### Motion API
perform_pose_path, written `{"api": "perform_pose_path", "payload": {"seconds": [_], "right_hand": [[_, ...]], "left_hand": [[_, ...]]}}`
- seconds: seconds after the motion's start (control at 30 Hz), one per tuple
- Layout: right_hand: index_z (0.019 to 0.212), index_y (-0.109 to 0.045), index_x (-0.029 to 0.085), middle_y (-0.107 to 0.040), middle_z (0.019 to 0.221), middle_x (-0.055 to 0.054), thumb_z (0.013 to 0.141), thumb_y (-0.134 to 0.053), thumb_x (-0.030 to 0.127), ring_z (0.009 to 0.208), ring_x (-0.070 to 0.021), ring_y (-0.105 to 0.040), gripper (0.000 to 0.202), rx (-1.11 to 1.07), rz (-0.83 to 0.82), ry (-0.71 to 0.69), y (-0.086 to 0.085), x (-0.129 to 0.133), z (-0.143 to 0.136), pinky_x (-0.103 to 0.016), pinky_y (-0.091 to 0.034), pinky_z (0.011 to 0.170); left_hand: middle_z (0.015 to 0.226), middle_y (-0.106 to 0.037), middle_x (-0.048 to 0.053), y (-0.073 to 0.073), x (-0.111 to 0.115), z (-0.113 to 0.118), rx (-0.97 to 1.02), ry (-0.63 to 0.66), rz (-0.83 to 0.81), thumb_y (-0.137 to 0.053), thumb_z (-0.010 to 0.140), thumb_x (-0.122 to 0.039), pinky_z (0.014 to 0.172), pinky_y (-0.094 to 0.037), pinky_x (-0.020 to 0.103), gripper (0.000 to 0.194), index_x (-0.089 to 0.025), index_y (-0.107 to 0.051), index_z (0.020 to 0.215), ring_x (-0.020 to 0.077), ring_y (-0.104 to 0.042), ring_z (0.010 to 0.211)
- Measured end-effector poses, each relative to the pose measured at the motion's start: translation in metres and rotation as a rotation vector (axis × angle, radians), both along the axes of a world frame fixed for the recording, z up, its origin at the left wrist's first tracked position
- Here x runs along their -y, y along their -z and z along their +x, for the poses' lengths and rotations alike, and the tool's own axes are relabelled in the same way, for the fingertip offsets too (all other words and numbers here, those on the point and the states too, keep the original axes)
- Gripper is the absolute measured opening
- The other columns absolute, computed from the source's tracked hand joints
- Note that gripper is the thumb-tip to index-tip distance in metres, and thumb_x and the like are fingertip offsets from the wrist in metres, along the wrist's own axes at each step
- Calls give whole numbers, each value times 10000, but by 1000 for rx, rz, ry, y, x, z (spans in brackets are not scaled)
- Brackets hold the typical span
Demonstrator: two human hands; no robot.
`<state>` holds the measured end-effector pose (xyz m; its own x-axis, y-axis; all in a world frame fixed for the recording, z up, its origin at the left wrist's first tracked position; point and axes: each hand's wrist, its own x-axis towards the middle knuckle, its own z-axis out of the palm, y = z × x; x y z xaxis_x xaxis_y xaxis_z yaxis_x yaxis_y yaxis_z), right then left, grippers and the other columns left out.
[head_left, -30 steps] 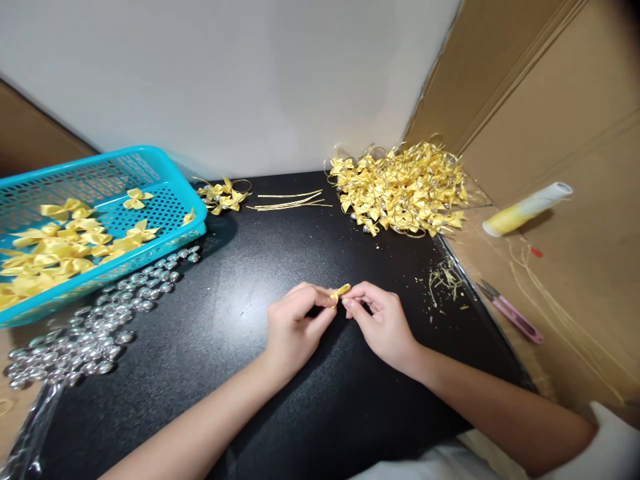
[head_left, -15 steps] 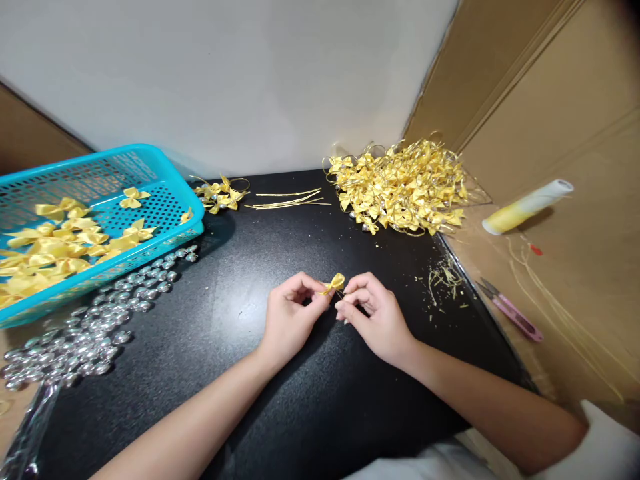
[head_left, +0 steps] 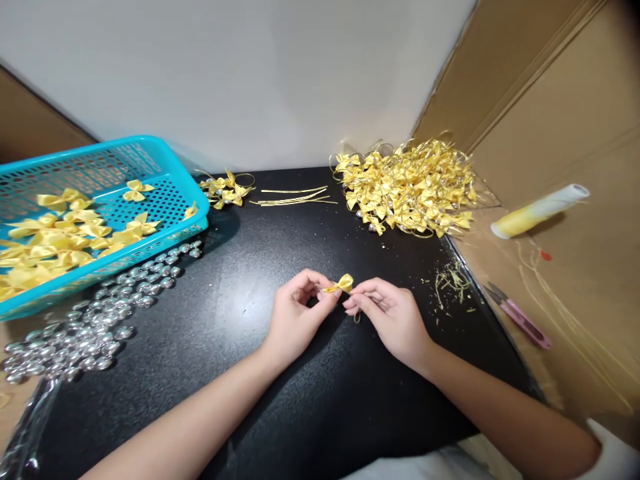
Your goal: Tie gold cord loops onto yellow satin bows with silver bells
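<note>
A small yellow ribbon bow point(head_left: 344, 284) is pinched between the thumb and fingers of my left hand point(head_left: 303, 312), above the middle of the black tabletop point(head_left: 280, 400). Close by on its right, my right hand point(head_left: 393, 313) is closed in a pinch on a thin gold cord point(head_left: 357, 319), and a small loop of it hangs below the fingertips. Where the cord meets the bow is hidden by my fingers. I cannot make out whether a bead sits behind the bow.
At left stands a turquoise basket point(head_left: 183, 173) of yellow bows, beside loose silver beads point(head_left: 95, 333). Cut gold cords point(head_left: 295, 198) and a few finished-looking bows point(head_left: 227, 190) lie at the back. A large bow pile point(head_left: 407, 190), thread snips point(head_left: 520, 319), cord scraps point(head_left: 453, 283) and a tube point(head_left: 540, 210) are at right.
My right fingers have closed on the cord, and a small loop now shows below them. Both hands appear slightly further right with the bow; the whole view has shifted a little too.
</note>
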<state>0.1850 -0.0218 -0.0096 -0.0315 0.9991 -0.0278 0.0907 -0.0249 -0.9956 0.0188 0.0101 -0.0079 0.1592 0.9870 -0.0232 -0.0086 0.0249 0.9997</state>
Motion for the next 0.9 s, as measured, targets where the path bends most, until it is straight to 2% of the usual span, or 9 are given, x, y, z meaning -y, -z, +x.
{"api": "perform_pose_path", "payload": {"seconds": [0.1, 0.23, 0.43, 0.9], "right_hand": [[785, -586, 192, -646, 618, 9, 925, -546, 279, 546, -111, -622, 170, 207, 95, -13, -5, -1, 1, -225, -505, 556], [662, -485, 205, -483, 532, 50, 913, -503, 239, 472, -79, -458, 253, 397, 233, -29, -11, -2, 0, -210, -374, 489], [555, -348, 210, -370, 488, 60, 848, -498, 212, 445, -69, -350, 329, 349, 252, -67, -11, -4, -1, -211, -306, 458], [531, -302, 211, -318, 473, 64, 793, -487, 166, 441, -67, -306, 324, 283, 207, -99, -10, -7, -2, -206, -262, 438]], "left_hand": [[703, -668, 6, -1, 0, 0, -22, 9, 6, -736, 763, -228, 615, -489, 231, 105, -174, -646, 758, 118, -605, 635], [705, -678, 10, -3, 1, 0, -36, 13, 12, -740, 757, -233, 616, -489, 234, 104, -172, -656, 749, 120, -603, 634], [716, -699, 21, -3, 1, 0, -51, 20, 24, -742, 756, -233, 619, -494, 245, 103, -171, -660, 748, 132, -620, 641], [784, -748, 37, 1, 2, 0, -43, 41, 53, -725, 758, -168, 684, -521, 265, 87, -176, -655, 707, 155, -676, 733]]}}
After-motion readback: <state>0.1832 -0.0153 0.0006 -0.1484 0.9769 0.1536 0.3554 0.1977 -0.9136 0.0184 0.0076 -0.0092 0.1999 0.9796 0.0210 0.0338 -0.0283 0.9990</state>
